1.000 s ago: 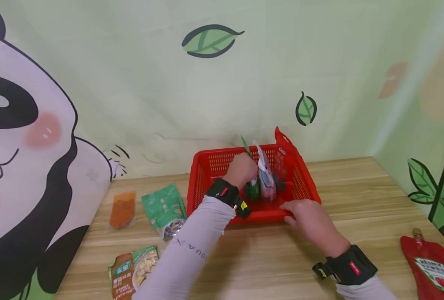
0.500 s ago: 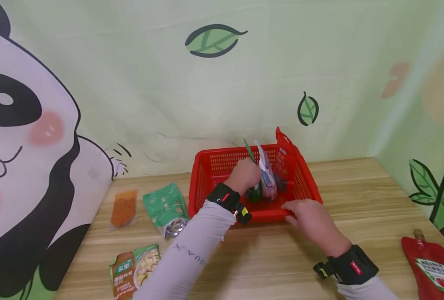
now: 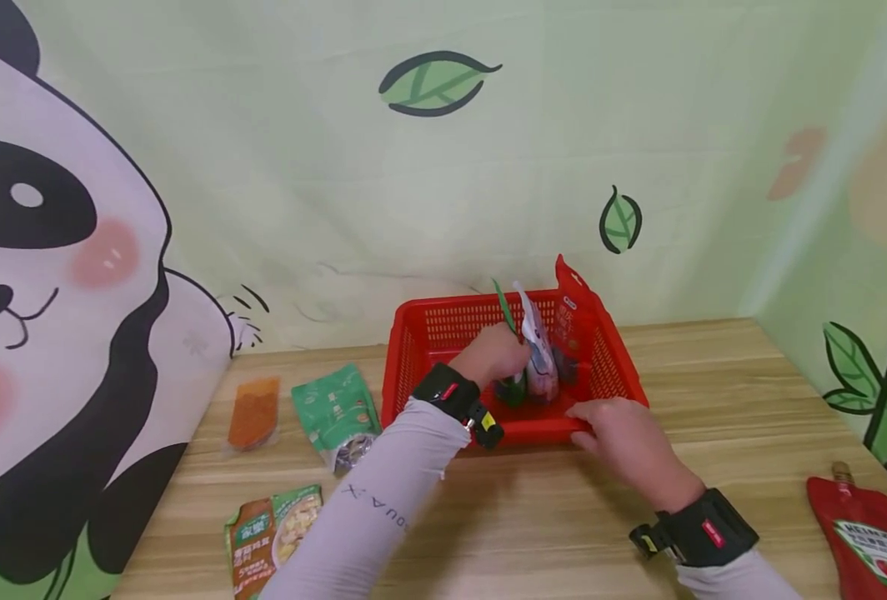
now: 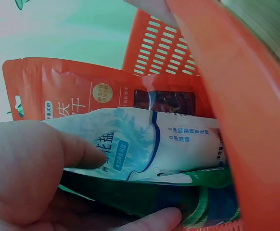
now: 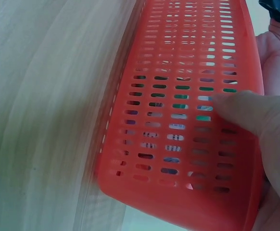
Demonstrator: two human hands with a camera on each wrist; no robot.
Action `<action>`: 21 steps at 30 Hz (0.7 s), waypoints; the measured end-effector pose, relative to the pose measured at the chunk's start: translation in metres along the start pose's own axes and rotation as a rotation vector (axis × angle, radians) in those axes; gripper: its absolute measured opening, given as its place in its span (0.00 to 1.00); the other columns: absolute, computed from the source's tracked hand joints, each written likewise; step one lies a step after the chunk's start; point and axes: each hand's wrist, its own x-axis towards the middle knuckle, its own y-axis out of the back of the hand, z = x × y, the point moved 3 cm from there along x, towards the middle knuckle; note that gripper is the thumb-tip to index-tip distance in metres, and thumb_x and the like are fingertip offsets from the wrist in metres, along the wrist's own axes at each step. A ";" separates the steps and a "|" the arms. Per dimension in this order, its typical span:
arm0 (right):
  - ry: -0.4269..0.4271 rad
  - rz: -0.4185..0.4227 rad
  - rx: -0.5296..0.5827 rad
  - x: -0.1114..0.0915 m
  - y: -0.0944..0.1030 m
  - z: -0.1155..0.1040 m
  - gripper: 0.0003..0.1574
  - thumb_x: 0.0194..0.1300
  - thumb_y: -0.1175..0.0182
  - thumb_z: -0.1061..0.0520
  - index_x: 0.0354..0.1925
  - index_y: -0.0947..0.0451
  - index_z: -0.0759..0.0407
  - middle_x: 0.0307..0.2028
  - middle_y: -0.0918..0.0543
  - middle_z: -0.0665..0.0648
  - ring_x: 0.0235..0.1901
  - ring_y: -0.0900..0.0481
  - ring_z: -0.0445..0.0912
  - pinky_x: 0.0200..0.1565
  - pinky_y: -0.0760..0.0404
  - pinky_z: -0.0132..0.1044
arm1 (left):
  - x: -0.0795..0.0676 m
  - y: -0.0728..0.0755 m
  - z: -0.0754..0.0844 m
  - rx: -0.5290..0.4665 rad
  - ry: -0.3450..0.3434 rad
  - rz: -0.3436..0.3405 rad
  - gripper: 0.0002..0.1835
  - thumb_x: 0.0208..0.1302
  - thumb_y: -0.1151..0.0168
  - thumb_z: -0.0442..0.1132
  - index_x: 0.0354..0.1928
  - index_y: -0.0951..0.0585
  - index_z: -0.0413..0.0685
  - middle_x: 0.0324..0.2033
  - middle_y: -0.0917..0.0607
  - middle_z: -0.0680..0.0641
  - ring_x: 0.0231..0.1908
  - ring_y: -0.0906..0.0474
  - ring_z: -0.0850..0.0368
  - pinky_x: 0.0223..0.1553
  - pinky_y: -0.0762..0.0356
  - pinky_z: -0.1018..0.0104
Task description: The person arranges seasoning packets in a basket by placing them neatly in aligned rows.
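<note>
- Clockwise from twelve at the far wall, and straight to the red basket: the left hand is down inside it, and that's where the work is!
- It has a green packet in a pinch, thumb on one side, fingers on the other, drawn in close about it.
- The packet stands on edge mid-basket, its tip leaning toward eleven o'clock; whether its bottom bears on the floor, I cannot tell.
- Right beside it at three o'clock, the white-and-blue bag; beyond that, toward two, the tall red pouch, its top above the rim.
- The right hand grips the near rim between four and five o'clock, thumb on the outer wall, fingers curled over.
- The step in hand, I'd judge: settling that green packet upright in the row while the other hand steadies the basket.
- Next move calls for a gentle release, so the neighbours don't topple.
- On the tabletop, the foil-bottomed green pouch and orange packet lie at nine o'clock, the brown-and-green packet at eight, the ketchup pouch near four.
</note>
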 end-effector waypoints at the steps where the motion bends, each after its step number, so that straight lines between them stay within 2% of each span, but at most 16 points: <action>1: 0.003 0.001 -0.010 0.001 0.000 0.000 0.19 0.53 0.21 0.55 0.44 0.11 0.57 0.35 0.10 0.55 0.33 0.14 0.47 0.44 0.12 0.48 | 0.000 0.000 0.000 0.005 0.005 -0.007 0.15 0.74 0.41 0.45 0.52 0.20 0.40 0.42 0.12 0.40 0.45 0.14 0.40 0.53 0.16 0.47; 5: 0.022 0.004 -0.054 0.003 -0.002 0.000 0.13 0.54 0.21 0.52 0.37 0.13 0.52 0.27 0.13 0.50 0.26 0.22 0.42 0.35 0.16 0.41 | 0.000 -0.001 0.000 0.014 0.014 -0.020 0.17 0.73 0.39 0.46 0.56 0.21 0.42 0.43 0.12 0.41 0.48 0.15 0.40 0.52 0.16 0.50; 9: 0.026 0.023 -0.068 0.004 -0.006 0.001 0.12 0.53 0.21 0.51 0.34 0.13 0.50 0.23 0.16 0.47 0.23 0.26 0.41 0.31 0.20 0.38 | -0.002 0.000 0.000 0.038 -0.003 -0.015 0.18 0.73 0.39 0.47 0.56 0.21 0.42 0.41 0.13 0.43 0.47 0.14 0.41 0.48 0.16 0.53; 13: 0.028 0.040 -0.080 0.005 -0.009 0.002 0.12 0.52 0.20 0.50 0.33 0.13 0.50 0.23 0.16 0.48 0.23 0.26 0.41 0.31 0.19 0.38 | -0.003 0.001 -0.002 0.094 -0.050 -0.007 0.17 0.73 0.39 0.47 0.53 0.20 0.42 0.37 0.13 0.44 0.45 0.14 0.42 0.47 0.16 0.55; 16: 0.035 0.047 -0.093 0.004 -0.009 0.002 0.13 0.51 0.20 0.49 0.33 0.13 0.50 0.23 0.15 0.49 0.23 0.24 0.41 0.32 0.17 0.40 | -0.004 0.003 -0.004 0.146 -0.093 -0.005 0.17 0.72 0.38 0.48 0.52 0.18 0.43 0.38 0.11 0.44 0.44 0.14 0.44 0.46 0.16 0.58; 19: 0.043 0.047 -0.100 0.004 -0.009 0.002 0.14 0.51 0.19 0.50 0.33 0.13 0.51 0.24 0.14 0.49 0.23 0.23 0.41 0.33 0.16 0.41 | -0.008 0.007 -0.007 0.195 -0.126 -0.011 0.16 0.71 0.36 0.48 0.50 0.17 0.43 0.39 0.10 0.43 0.38 0.14 0.48 0.41 0.17 0.63; 21: 0.050 0.045 -0.102 0.004 -0.008 0.002 0.13 0.51 0.19 0.50 0.33 0.13 0.51 0.24 0.14 0.49 0.23 0.23 0.41 0.32 0.17 0.40 | -0.014 0.011 -0.009 0.242 -0.134 -0.016 0.16 0.69 0.34 0.49 0.47 0.16 0.44 0.36 0.10 0.44 0.33 0.16 0.51 0.36 0.19 0.66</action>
